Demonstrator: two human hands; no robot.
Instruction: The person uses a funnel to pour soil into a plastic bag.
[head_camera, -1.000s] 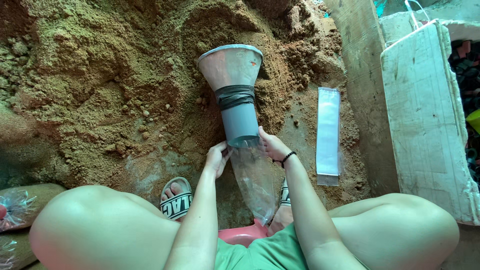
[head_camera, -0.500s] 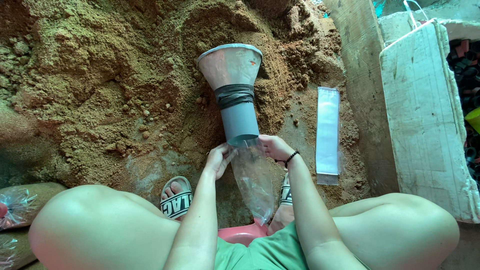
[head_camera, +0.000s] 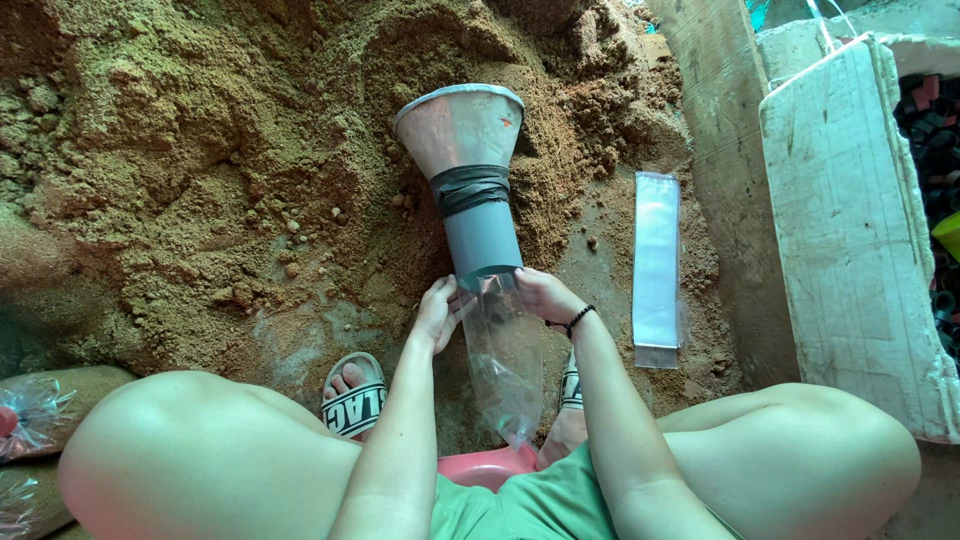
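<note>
A grey funnel (head_camera: 465, 150) made of a cone taped to a grey pipe lies on a brown pile of sandy soil (head_camera: 180, 140), wide mouth pointing away. A long clear plastic bag (head_camera: 505, 360) hangs from the pipe's lower end toward me. My left hand (head_camera: 437, 312) pinches the bag's open mouth on the left side of the pipe end. My right hand (head_camera: 535, 295), with a dark bracelet on the wrist, holds the bag's mouth on the right side. The bag looks empty.
A stack of flat clear bags (head_camera: 657, 268) lies on the ground to the right. A white woven sack (head_camera: 860, 230) stands at far right by a concrete edge. Filled bags (head_camera: 30, 410) lie at lower left. My feet wear sandals (head_camera: 355, 400); a pink stool (head_camera: 485, 465) is under me.
Both hands have shifted slightly around the bag's mouth at the pipe end. The funnel and bag stay where they were.
</note>
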